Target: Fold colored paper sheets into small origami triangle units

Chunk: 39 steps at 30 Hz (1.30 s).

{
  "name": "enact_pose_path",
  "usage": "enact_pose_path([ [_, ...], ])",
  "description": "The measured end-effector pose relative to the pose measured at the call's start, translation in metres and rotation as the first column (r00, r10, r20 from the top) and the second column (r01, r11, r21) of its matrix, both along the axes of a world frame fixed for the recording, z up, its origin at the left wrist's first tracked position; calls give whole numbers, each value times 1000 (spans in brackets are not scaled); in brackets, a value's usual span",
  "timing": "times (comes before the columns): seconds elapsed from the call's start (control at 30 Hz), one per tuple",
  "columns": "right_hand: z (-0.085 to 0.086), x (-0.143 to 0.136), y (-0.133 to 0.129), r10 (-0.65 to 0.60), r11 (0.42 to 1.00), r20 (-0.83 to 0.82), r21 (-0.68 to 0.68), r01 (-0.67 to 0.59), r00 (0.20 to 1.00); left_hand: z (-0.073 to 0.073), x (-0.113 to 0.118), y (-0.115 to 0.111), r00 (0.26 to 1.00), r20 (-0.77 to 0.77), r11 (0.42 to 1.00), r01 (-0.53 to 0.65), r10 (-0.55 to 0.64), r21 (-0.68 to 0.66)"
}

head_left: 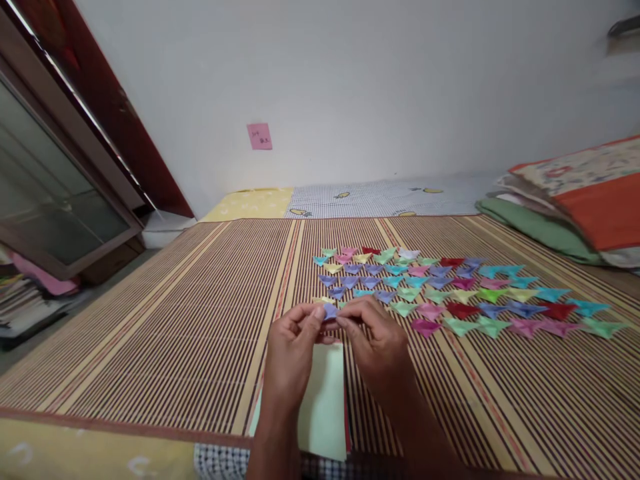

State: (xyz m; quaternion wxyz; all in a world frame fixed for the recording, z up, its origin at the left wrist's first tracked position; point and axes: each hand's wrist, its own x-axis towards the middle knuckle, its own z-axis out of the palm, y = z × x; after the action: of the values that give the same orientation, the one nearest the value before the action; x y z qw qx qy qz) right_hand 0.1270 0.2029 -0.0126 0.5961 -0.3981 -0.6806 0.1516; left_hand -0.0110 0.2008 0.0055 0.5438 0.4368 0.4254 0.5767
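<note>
Between my two hands is a small piece of folded purple paper (329, 311). The fingers and thumb of my left hand (295, 340) pinch its left side. My right hand (377, 340) pinches it from the right, with thumb and forefinger at its edge. Below them, partly covered by my left wrist, lies a stack of paper sheets (324, 393), pale green on top with a red edge showing. Beyond and to the right, rows of small folded paper boats (410, 293) in many colours stand on the striped mat (210, 320).
Folded bedding (545, 227) is piled at the right. A pink note (259, 137) is stuck to the white wall (350, 87) behind. At the left are a glass-fronted cabinet (55, 180) and a pile of books or papers (35, 300). Patterned cloth (370, 199) shows beyond the mat.
</note>
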Motion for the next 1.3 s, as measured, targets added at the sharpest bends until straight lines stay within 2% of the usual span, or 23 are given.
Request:
enact_pose_path([
  [0.1, -5, 2, 4, 36, 996, 99, 72, -43, 994, -4, -8, 4, 997, 30, 992, 68, -65, -110],
  [0.2, -7, 2, 5, 75, 992, 148, 89, -89, 986, -6, -13, 7, 992, 86, 983, 102, -89, -155],
  [0.33, -5, -1, 2, 109, 994, 122, 16, -112, 987, -5, -16, 8, 988, 134, 981, 99, -77, -165],
  [0.5, -3, -9, 0, 90, 996, 44, -22, -89, 995, -4, -14, 7, 986, 162, 983, 55, -27, -175],
  [0.73, -3, -15, -2, 88, 989, -99, -112, -99, 991, -6, -14, 6, 992, 118, 993, 52, -40, -106],
  [0.87, -3, -14, -1, 94, 988, -116, -111, -107, 989, -7, -17, 6, 994, 49, 994, 102, -100, -48],
  [1.03, -1, -10, 0, 79, 993, -116, -75, -88, 990, -6, -16, 5, 988, 63, 990, 143, -142, -18],
  [1.3, 3, -8, -1, 111, 987, -197, -89, -131, 974, -4, -11, 4, 995, 18, 996, 94, -94, 7],
])
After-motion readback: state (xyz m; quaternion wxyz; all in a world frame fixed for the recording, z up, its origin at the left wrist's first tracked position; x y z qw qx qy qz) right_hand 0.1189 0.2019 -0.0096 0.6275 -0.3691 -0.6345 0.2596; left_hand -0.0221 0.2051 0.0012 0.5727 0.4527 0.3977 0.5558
